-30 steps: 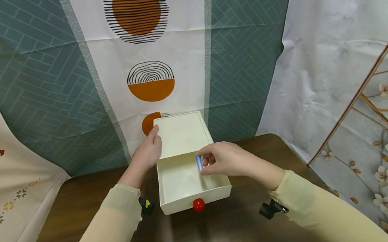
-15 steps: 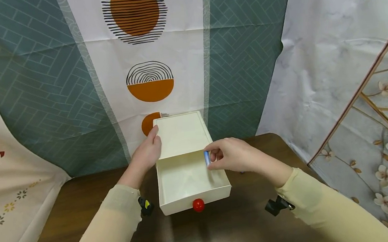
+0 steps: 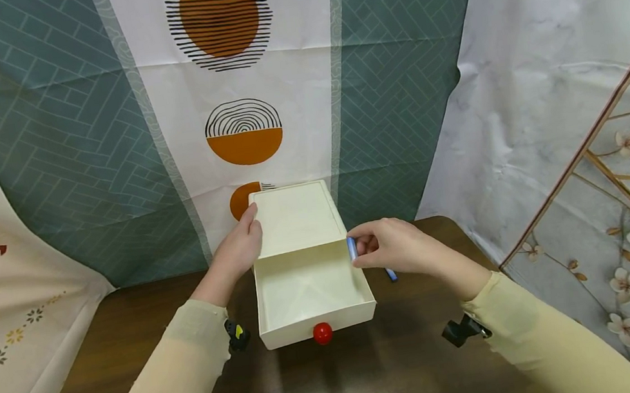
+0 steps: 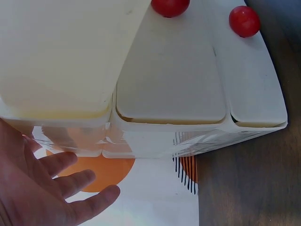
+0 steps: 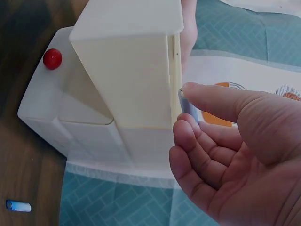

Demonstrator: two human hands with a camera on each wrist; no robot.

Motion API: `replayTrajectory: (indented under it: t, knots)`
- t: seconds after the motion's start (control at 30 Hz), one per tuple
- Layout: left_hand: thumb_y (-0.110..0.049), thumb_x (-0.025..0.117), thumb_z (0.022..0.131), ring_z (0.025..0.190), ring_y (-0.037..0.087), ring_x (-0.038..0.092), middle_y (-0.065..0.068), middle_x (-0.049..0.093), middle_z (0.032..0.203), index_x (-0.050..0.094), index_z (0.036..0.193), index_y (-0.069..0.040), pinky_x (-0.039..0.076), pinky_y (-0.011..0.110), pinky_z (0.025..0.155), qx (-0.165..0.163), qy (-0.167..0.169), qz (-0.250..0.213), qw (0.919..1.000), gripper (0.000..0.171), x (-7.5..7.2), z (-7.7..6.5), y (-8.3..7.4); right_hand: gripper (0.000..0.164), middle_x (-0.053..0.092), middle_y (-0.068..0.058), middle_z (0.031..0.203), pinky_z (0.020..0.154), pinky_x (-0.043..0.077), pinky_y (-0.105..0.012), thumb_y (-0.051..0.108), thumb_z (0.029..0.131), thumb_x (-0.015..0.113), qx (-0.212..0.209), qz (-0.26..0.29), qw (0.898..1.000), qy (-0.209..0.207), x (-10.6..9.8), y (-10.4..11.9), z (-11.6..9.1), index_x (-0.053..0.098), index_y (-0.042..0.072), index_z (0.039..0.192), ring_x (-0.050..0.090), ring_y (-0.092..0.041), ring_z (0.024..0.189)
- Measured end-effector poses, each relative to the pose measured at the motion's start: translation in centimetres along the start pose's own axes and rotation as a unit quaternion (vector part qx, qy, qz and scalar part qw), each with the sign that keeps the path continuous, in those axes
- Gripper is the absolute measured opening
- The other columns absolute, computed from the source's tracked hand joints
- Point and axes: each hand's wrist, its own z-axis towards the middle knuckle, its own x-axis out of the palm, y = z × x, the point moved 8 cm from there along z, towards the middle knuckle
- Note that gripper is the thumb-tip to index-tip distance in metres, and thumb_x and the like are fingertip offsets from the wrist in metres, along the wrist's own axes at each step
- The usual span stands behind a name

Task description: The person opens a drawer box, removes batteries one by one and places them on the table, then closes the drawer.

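Observation:
A white drawer cabinet (image 3: 296, 219) with red knobs stands on the table, its top drawer (image 3: 306, 321) pulled out. Against the cabinet's upper left side rests my left hand (image 3: 238, 243); the left wrist view shows its fingers (image 4: 70, 182) spread and loosely straight beside the wall. My right hand (image 3: 393, 246) pinches a small blue battery (image 3: 353, 248) between thumb and fingers, at the drawer's right wall. In the right wrist view the held battery (image 5: 189, 106) is partly hidden by the fingertips. Nothing is visible inside the drawer.
Another blue battery (image 5: 19, 205) lies on the dark wooden table (image 3: 325, 390), right of the cabinet, partly behind my right hand in the head view. Lower drawers with red knobs (image 4: 244, 21) are closed. Patterned cloth (image 3: 395, 83) hangs behind and at both sides.
My right hand has moved right with the battery, from over the open drawer to its right wall. The battery on the table has come into view. My left hand stays put.

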Motion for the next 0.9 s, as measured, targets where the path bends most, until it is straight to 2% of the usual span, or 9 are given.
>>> replayTrajectory:
  t: [0.27, 0.43, 0.63, 0.9]
  knots:
    - [-0.045, 0.018, 0.119, 0.166, 0.04, 0.024, 0.008, 0.015, 0.184, 0.008, 0.18, -0.022, 0.019, 0.061, 0.132, -0.002, 0.002, 0.002, 1.0, 0.066, 0.0, -0.1, 0.0, 0.046, 0.073, 0.008, 0.096, 0.082, 0.055, -0.037, 0.023, 0.098, 0.086, 0.001, 0.011, 1.0, -0.007, -1.0, -0.9, -0.5, 0.074, 0.005, 0.139, 0.068, -0.011, 0.087]
    - [-0.044, 0.018, 0.12, 0.166, 0.039, 0.022, 0.007, 0.014, 0.184, 0.009, 0.18, -0.021, 0.017, 0.06, 0.133, 0.0, 0.001, -0.001, 1.0, 0.065, 0.0, 0.0, -0.1, 0.038, 0.073, 0.008, 0.097, 0.087, 0.055, -0.037, 0.021, 0.097, 0.084, 0.012, 0.008, 1.0, -0.018, -1.8, -1.9, -1.0, 0.076, 0.01, 0.132, 0.069, -0.012, 0.089]
    - [-0.043, 0.019, 0.12, 0.166, 0.038, 0.022, 0.006, 0.013, 0.185, 0.009, 0.18, -0.02, 0.017, 0.06, 0.133, 0.001, 0.002, -0.001, 1.0, 0.065, -0.1, 0.0, -0.2, 0.034, 0.073, 0.008, 0.098, 0.085, 0.055, -0.037, 0.022, 0.096, 0.083, 0.024, -0.004, 1.0, -0.019, -2.3, -3.6, -1.4, 0.077, 0.011, 0.128, 0.068, -0.013, 0.09]
    - [-0.044, 0.019, 0.12, 0.166, 0.038, 0.021, 0.006, 0.013, 0.185, 0.008, 0.18, -0.022, 0.017, 0.06, 0.133, -0.002, 0.003, -0.001, 1.0, 0.065, 0.0, -0.1, -0.1, 0.045, 0.074, 0.005, 0.101, 0.086, 0.056, -0.037, 0.022, 0.098, 0.083, 0.039, -0.025, 0.999, -0.02, -2.4, -6.6, -1.3, 0.074, 0.002, 0.137, 0.069, -0.014, 0.092]
